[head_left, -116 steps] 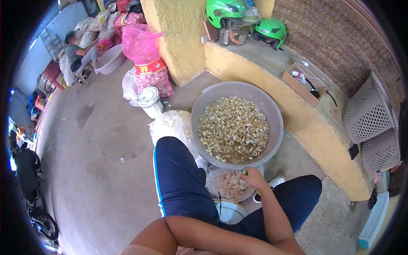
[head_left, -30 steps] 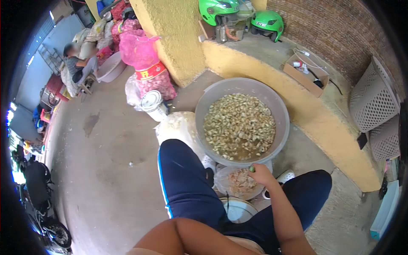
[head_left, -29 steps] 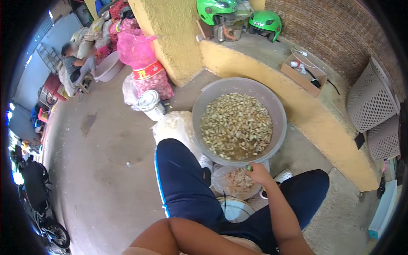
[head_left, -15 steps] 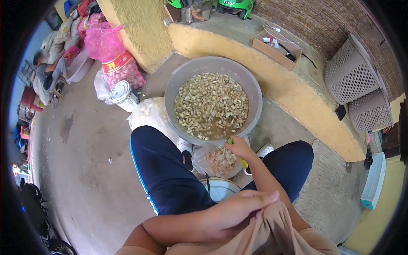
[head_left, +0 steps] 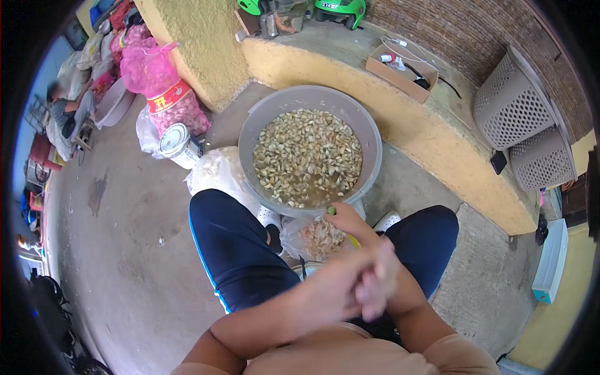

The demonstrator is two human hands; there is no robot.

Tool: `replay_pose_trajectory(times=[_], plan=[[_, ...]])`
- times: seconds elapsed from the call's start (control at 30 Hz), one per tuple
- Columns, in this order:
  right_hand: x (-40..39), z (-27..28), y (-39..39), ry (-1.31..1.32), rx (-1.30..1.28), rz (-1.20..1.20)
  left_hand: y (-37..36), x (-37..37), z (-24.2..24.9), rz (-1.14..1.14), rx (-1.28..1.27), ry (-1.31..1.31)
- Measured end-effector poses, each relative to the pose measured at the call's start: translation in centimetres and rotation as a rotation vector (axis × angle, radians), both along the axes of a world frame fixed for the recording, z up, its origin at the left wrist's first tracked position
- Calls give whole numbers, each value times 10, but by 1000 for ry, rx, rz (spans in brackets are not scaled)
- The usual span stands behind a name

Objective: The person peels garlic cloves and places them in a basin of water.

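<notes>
My right hand (head_left: pixel 347 219) is closed around a small green-ended object (head_left: pixel 332 211), most of it hidden in the fist, just past the near rim of the big grey basin (head_left: pixel 248 134). Many garlic cloves (head_left: pixel 307 153) lie in brownish water in that basin. Below this hand, a clear plastic bag (head_left: pixel 291 237) holds papery peelings (head_left: pixel 322 239). My left hand (head_left: pixel 359 282) is blurred by motion, in front of my right forearm, its fingers partly curled. I cannot make out anything in it.
A white bag (head_left: pixel 215 172), a lidded can (head_left: pixel 179 145) and pink net sacks (head_left: pixel 178 112) stand left of the basin. Behind runs a low yellow ledge (head_left: pixel 431 134) with a cardboard box (head_left: pixel 398 75) and grey baskets (head_left: pixel 515 103). A person (head_left: pixel 69 109) sits far left.
My left hand has let go of the bunched shirt cloth and moved up and forward, over my right forearm. My right hand keeps hold of the green-ended object, moving slightly left and toward me.
</notes>
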State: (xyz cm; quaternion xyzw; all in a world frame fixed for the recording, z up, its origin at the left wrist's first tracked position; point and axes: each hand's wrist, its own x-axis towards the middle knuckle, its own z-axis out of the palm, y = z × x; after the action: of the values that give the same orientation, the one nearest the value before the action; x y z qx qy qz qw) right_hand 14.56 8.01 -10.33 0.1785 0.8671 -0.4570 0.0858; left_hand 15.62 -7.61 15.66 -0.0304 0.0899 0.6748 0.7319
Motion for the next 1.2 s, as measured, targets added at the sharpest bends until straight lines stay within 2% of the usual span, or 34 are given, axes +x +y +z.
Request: replay_pose_trajectory(times=[0.03,0.1,0.2,0.3,0.4,0.5,0.63,0.73,0.83,0.93,1.03,1.13,1.2], plan=[[2,0,-2,-5,-7,8,6,-6,-11,169,-170,122],[-4,4,3,0,-12,8,6,-12,-35,348,-278,349],[-1,18,-3,35,12,-26,0,-17,-47,320,-332,419],[0,22,-3,36,-191,-78,-6,-33,-71,385,-449,442],[0,43,-5,-7,-468,-205,-13,-55,-92,515,-682,652],[2,58,-6,57,-723,-230,-21,-80,-119,599,-747,921],[9,85,-12,110,-669,-225,-13,-88,-154,711,-692,1396],[11,85,-12,137,-657,-228,-11,-79,-178,558,-564,1434],[11,86,-13,140,-610,-230,-12,-70,-192,504,-541,1279],[8,82,-13,120,-478,-189,-13,-74,-196,480,-713,1345],[8,72,-4,107,-238,-171,-13,-85,-188,403,-917,1664],[9,69,4,82,56,-147,-20,-95,-236,60,-942,2077],[6,71,5,46,196,-105,-20,-90,-257,-130,-1019,2062]])
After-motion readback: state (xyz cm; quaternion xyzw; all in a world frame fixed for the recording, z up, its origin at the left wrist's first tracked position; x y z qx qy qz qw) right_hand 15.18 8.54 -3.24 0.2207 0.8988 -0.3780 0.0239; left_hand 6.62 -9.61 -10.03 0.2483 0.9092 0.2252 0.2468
